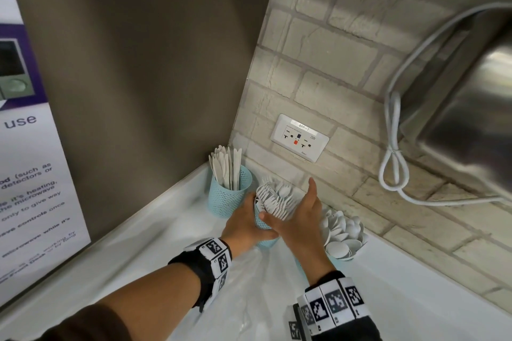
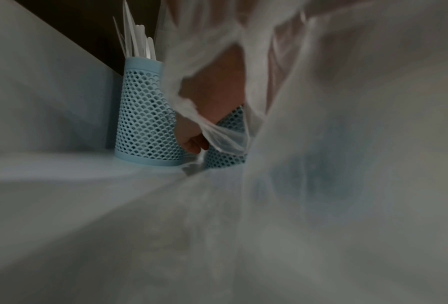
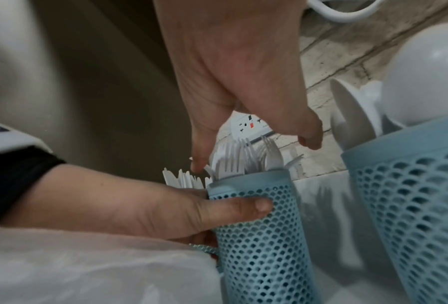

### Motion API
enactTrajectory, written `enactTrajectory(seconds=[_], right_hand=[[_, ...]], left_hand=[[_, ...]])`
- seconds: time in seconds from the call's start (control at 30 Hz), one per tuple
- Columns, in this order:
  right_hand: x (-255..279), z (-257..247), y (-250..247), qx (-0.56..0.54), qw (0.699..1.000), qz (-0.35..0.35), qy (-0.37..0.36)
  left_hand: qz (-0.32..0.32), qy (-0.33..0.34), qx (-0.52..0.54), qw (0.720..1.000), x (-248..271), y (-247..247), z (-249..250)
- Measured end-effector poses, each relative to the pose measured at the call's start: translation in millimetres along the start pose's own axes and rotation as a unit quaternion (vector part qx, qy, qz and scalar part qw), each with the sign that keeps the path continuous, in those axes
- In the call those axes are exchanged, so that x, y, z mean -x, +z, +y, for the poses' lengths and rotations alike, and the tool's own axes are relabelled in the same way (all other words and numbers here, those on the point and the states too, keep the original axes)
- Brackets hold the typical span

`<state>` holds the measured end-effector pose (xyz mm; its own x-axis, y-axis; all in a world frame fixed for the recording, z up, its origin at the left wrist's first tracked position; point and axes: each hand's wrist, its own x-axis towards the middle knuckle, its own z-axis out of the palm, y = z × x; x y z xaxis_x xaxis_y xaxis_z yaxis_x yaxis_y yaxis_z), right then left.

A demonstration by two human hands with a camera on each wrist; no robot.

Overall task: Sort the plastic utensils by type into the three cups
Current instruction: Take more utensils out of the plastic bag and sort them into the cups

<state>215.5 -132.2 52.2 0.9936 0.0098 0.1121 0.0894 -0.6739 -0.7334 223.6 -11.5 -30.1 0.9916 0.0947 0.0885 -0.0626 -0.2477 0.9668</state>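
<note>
Three blue mesh cups stand in the counter corner. The back left cup (image 1: 230, 194) (image 2: 145, 123) holds white knives (image 1: 225, 165). My left hand (image 1: 243, 225) (image 3: 165, 211) grips the middle cup (image 1: 261, 225) (image 3: 264, 236), thumb across its side. This cup is full of white forks (image 1: 273, 201) (image 3: 243, 162). My right hand (image 1: 297, 219) (image 3: 243, 82) is spread over the forks, its straight fingers touching their tines and the thumb pointing up. To the right, the third cup (image 3: 412, 205) holds white spoons (image 1: 342, 234) (image 3: 425, 82).
A thin plastic bag (image 1: 249, 285) (image 2: 321, 102) lies crumpled on the white counter (image 1: 138, 246) under my wrists, hiding much of the left wrist view. A wall outlet (image 1: 299, 137), a looped white cable (image 1: 393, 169) and a steel appliance (image 1: 471, 91) are behind and right. A poster (image 1: 27, 174) hangs left.
</note>
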Motion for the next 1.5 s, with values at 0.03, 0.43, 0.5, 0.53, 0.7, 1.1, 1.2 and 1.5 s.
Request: enactTrajectory(seconds=[0.03,0.43,0.5,0.53,0.7,1.1,1.2,1.5], right_hand=[[0.3,-0.6,1.7,-0.002,1.0,-0.008,0.008],[3.7,2.2,3.8,-0.105,0.993,-0.055,-0.019],[8.7,2.7,3.3,-0.114,0.992,-0.043,-0.027],[11.8,3.3,3.7,-0.12,0.992,-0.04,-0.03],[24.6,2.0,2.0,-0.128,0.99,-0.024,-0.051],[55.1,-11.2,-15.8,-0.14,0.981,0.033,-0.128],[65.5,-5.3,-27.1,-0.177,0.974,0.061,-0.129],[84.9,32.2,-77.9,-0.251,0.94,0.228,-0.035]], left_hand=[[0.001,0.0,0.0,1.0,-0.3,0.1,-0.7],[0.002,0.007,-0.003,1.0,-0.4,1.0,-0.1],[0.004,0.017,0.002,1.0,1.1,0.7,3.6],[0.002,0.026,0.004,1.0,1.4,1.1,5.1],[-0.007,0.052,-0.007,0.999,2.3,-0.2,8.9],[-0.029,-0.072,-0.165,0.983,18.3,-16.8,22.2],[-0.035,-0.086,-0.209,0.973,34.9,-22.1,33.0],[-0.007,0.108,-0.322,0.941,84.5,-12.1,101.4]])
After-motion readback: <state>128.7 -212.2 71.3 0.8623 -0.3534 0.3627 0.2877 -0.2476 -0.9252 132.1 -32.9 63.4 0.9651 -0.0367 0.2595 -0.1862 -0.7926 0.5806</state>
